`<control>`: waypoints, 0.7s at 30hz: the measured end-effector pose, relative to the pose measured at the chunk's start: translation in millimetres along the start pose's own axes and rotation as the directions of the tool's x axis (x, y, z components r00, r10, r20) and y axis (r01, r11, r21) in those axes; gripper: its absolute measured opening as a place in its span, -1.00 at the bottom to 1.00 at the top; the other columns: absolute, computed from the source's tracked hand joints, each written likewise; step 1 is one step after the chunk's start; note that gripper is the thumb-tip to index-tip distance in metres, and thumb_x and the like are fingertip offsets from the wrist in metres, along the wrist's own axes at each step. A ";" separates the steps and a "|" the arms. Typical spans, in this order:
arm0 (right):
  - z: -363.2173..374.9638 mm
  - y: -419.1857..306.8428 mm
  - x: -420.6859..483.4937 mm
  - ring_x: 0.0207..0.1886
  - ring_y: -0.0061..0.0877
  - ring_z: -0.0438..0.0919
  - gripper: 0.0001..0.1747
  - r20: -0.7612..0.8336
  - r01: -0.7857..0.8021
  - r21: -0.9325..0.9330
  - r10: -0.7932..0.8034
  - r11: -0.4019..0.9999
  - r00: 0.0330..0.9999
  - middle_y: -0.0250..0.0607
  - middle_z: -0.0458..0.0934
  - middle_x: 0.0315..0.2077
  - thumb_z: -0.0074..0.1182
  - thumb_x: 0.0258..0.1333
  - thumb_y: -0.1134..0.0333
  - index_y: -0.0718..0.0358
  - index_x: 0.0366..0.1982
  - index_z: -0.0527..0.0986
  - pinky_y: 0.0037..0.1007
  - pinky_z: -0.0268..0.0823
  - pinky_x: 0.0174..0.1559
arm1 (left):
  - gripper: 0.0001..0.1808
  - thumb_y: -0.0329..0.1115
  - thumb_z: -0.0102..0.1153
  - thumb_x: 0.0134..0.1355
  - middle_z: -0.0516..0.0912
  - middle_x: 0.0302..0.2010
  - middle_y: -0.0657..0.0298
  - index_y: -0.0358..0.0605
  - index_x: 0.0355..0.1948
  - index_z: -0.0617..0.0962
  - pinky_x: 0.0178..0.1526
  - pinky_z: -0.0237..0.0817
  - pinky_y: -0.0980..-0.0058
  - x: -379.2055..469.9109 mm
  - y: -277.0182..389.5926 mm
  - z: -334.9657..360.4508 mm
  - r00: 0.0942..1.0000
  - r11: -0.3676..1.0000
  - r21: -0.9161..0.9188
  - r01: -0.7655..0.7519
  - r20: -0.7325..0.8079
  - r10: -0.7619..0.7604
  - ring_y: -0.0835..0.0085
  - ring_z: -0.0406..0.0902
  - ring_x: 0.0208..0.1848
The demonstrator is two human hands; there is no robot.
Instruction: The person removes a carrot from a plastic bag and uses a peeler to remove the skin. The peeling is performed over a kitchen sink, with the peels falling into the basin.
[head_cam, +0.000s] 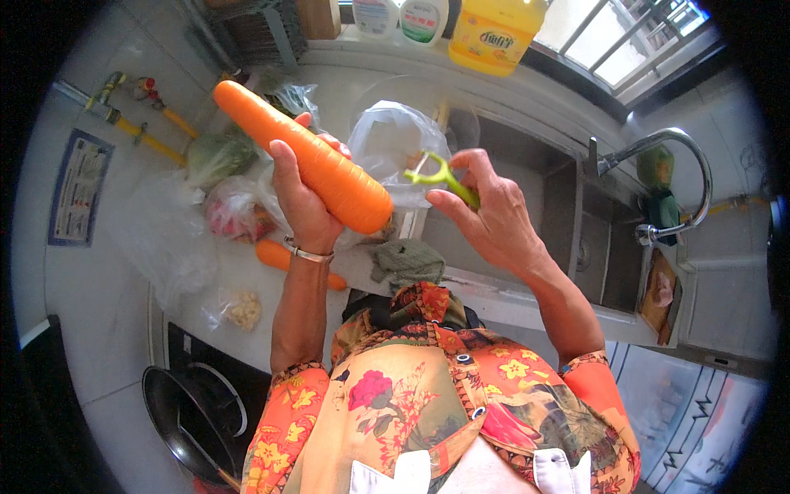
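A large orange carrot (308,160) is gripped around its middle by my left hand (305,200), its narrow end up and to the left. My right hand (494,216) holds a green Y-shaped peeler (441,176) by the handle, the blade facing the carrot but apart from it. Behind the peeler, a white plastic bag (395,136) hangs open at the sink's left edge. Beneath my left wrist, a second carrot (274,254) lies on the counter, partly hidden by my arm.
A steel sink (561,197) with a curved faucet (697,167) lies to the right. Bagged vegetables (231,207) and a small bag of pale pieces (244,310) sit on the left counter. A green cloth (407,262) rests at the front edge. A black pan (185,426) is at lower left.
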State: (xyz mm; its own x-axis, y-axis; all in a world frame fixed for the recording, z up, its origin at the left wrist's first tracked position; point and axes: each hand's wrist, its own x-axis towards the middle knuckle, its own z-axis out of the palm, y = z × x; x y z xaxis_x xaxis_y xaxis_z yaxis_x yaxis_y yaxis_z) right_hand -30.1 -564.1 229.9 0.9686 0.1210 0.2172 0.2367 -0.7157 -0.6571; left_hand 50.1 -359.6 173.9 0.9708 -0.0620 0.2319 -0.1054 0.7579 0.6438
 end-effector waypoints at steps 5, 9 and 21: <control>8.4 7.8 36.6 -0.48 -0.27 0.62 -0.64 -0.169 0.034 -0.040 -0.040 0.999 0.985 -0.04 0.58 -0.58 -0.03 0.23 0.12 0.32 -0.20 0.35 -0.26 0.44 -0.33 | -0.31 0.29 -0.26 0.27 0.48 -0.33 0.23 -0.05 0.15 0.30 -0.27 0.43 0.28 -1.6 4.2 1.6 0.996 0.981 -0.173 0.086 0.001 -0.088 0.36 0.45 -0.28; 22.4 16.7 49.6 -0.46 -0.29 0.62 -0.69 0.058 0.065 -0.237 -0.053 0.969 0.997 -0.01 0.57 -0.56 -0.05 0.22 0.19 0.35 -0.25 0.38 -0.22 0.44 -0.32 | -0.32 0.28 -0.27 0.28 0.49 -0.39 0.23 -0.05 0.14 0.30 -0.29 0.46 0.26 -2.7 10.2 -6.4 0.997 0.995 -0.069 0.073 -0.028 -0.075 0.35 0.47 -0.33; 56.3 19.8 146.6 -0.36 -0.29 0.61 -0.71 0.077 0.164 -0.355 -0.146 0.921 0.986 -0.04 0.60 -0.45 0.00 0.19 0.20 0.30 -0.26 0.52 -0.25 0.42 -0.25 | -0.38 0.21 -0.27 0.32 0.49 -0.41 0.22 -0.14 0.08 0.32 -0.27 0.44 0.31 -5.2 25.5 -7.2 0.988 0.993 -0.083 0.083 -0.126 -0.094 0.35 0.48 -0.36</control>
State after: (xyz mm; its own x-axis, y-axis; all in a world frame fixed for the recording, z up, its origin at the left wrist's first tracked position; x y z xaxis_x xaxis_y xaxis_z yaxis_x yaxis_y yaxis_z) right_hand 120.8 -521.8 208.1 0.9266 0.2766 0.2546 0.3497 -0.8829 -0.3133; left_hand 43.9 -335.3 183.9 0.9958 -0.0504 0.0770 -0.0057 0.8015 0.5979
